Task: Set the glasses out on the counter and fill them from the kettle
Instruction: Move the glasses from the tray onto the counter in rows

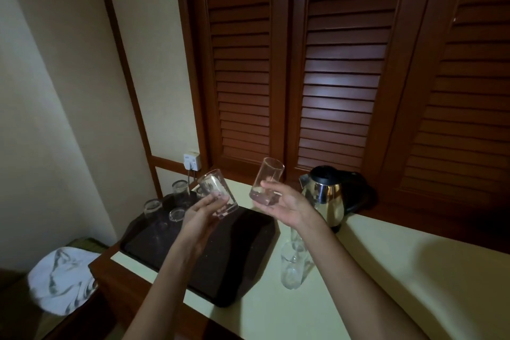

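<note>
Aloft over the dark tray (220, 262), you hold one clear glass in each hand. Your left hand (202, 214) has its fingers curled round the lower half of the left-hand glass (216, 192), which tilts with its rim away from you and toward the tray's far left corner. Your right hand (287, 208) grips the right-hand glass (267, 182) at its thick base, thumb on the near side and fingers wrapped behind; this glass leans slightly right, above the tray's far right corner. The two held glasses are apart.

Three glasses (180, 190) stand grouped at the tray's far left corner; whether they are upright or inverted cannot be told in the dim light. Two glasses (293, 268) stand on the pale counter (400, 279) just beside the tray's right edge, partly hidden under your right forearm. A steel kettle (325, 197) with a black lid sits on the counter farther right of the tray, before brown louvred shutters (342, 63). A wall socket (191, 161) is mounted behind the tray's far left corner. A white cloth (60, 276) lies below the tray's left edge.
</note>
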Tool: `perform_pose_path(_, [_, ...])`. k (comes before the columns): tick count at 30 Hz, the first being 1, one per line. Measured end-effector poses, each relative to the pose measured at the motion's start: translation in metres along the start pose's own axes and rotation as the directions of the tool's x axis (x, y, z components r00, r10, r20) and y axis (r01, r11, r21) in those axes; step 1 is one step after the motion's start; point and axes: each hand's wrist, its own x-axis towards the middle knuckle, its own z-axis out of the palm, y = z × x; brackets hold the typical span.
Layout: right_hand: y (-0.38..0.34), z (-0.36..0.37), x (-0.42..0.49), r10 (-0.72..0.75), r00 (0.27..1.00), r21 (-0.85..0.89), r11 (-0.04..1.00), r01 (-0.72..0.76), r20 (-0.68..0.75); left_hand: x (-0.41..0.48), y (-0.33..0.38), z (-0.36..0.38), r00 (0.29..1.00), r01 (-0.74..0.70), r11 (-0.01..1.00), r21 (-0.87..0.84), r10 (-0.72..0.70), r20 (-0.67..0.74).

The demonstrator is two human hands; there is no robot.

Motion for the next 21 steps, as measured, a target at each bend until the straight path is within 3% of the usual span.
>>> perform_pose_path(4, [-0.016,-0.018,-0.022,-0.197,0.980,-0.310,0.932,0.186,-0.004,-0.025,0.009,0.020,0.990,-0.142,0.959,0.247,0.140,0.024])
perform_pose_path(7, [-0.039,-0.046,-0.047,-0.409,0.912,-0.635,0.716,0.292,-0.042,-0.050,0.011,0.057,0.979,-0.201,0.919,0.340,0.177,0.098])
perform_pose_path(10, [-0.060,-0.080,-0.070,-0.489,0.871,-0.817,0.517,0.253,-0.040,-0.069,-0.007,0.098,0.962,-0.248,0.850,0.464,0.161,0.220])
perform_pose_path(14, [-0.072,-0.135,-0.077,-0.553,0.827,-0.900,0.405,0.163,-0.099,-0.084,-0.060,0.145,0.947,-0.296,0.744,0.599,0.147,0.285])
perform_pose_path(21, [-0.040,-0.194,-0.072,-0.507,0.821,-0.916,0.399,-0.046,-0.262,-0.083,-0.149,0.181,0.962,-0.239,0.707,0.666,0.080,0.260])
